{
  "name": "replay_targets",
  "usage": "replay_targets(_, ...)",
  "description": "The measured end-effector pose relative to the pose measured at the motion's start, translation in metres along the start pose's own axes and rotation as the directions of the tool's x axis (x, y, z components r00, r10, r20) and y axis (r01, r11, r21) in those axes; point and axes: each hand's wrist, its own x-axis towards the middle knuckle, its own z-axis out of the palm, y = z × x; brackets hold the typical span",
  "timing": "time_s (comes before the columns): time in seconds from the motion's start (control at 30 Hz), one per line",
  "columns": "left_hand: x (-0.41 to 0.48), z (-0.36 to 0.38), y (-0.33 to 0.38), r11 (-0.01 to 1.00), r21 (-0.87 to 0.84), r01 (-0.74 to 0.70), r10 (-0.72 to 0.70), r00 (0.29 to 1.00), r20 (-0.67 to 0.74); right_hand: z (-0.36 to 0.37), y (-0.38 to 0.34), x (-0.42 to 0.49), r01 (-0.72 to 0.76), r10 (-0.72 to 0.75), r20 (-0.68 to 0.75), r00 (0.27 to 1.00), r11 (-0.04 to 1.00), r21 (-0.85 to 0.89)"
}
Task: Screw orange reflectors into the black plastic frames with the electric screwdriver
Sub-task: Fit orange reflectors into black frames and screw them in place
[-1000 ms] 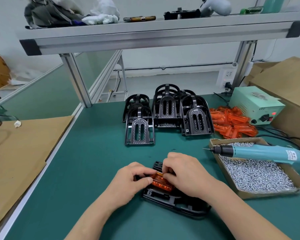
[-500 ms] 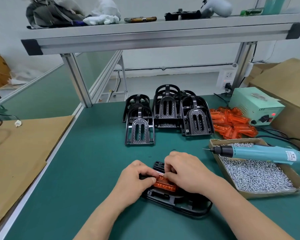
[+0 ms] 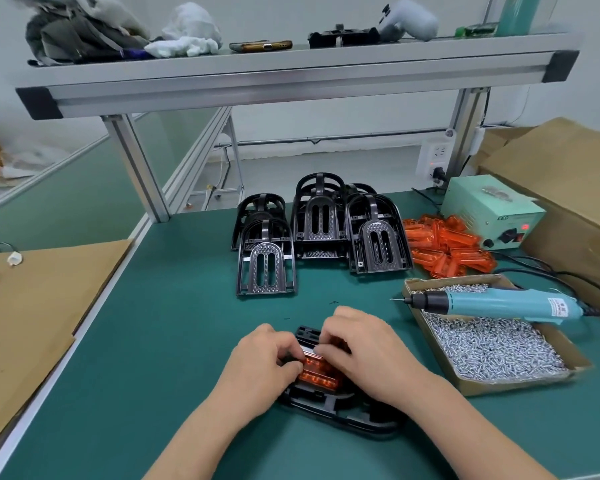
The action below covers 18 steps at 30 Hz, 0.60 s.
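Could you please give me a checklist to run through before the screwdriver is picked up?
1. Black frame lies flat on the green mat: ok.
2. Orange reflector fully seated in the frame: cannot tell, fingers cover its edges.
3. A hand free for the tool: not ok; left hand and right hand both pinch the reflector.
4. Electric screwdriver at hand, resting across the screw box: ok.
5. Screws in stock: ok, box well filled.

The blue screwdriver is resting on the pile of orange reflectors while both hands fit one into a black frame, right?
Not quite. The head view shows the screwdriver resting across the cardboard box of screws, not on the pile of orange reflectors. The left hand and right hand do fit a reflector into the black frame.
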Motion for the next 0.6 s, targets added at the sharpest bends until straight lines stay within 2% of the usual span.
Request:
replay_targets(0.07, -0.002, 0.001, 0.002, 1.0, -0.007, 0.026, -0.026, 1.0, -0.018, -0.014, 0.008, -0.006, -0.037, 0.051, -0.131, 0.99, 0.993, 0.109)
replay_targets(0.17, -0.008, 0.006, 0.007, 0.997, 0.037, 0.07, -0.068, 0.997, -0.045, -0.042, 0.03, -0.017, -0.165, 0.171, -0.256, 0.952, 0.985, 0.042)
replay_targets(0.27, -0.012, 0.013, 0.01, 0.992, 0.084, 0.093, -0.084, 0.991, -0.106, -0.068, 0.055, -0.03, -0.365, 0.333, -0.203, 0.921, 0.919, -0.151)
replay_targets(0.37, -0.016, 0.017, 0.014, 0.99, 0.099, 0.1, -0.088, 0.989, -0.117, -0.078, 0.068, -0.042, -0.514, 0.489, -0.167, 0.856, 0.774, -0.371)
replay_targets(0.43, -0.019, 0.019, 0.016, 0.99, 0.106, 0.097, -0.084, 0.99, -0.116, -0.078, 0.071, -0.045, -0.533, 0.54, -0.123, 0.833, 0.721, -0.443)
replay_targets(0.6, -0.021, 0.016, 0.017, 0.991, 0.088, 0.098, -0.089, 0.991, -0.098, -0.073, 0.073, -0.043, -0.514, 0.543, -0.077, 0.836, 0.727, -0.457)
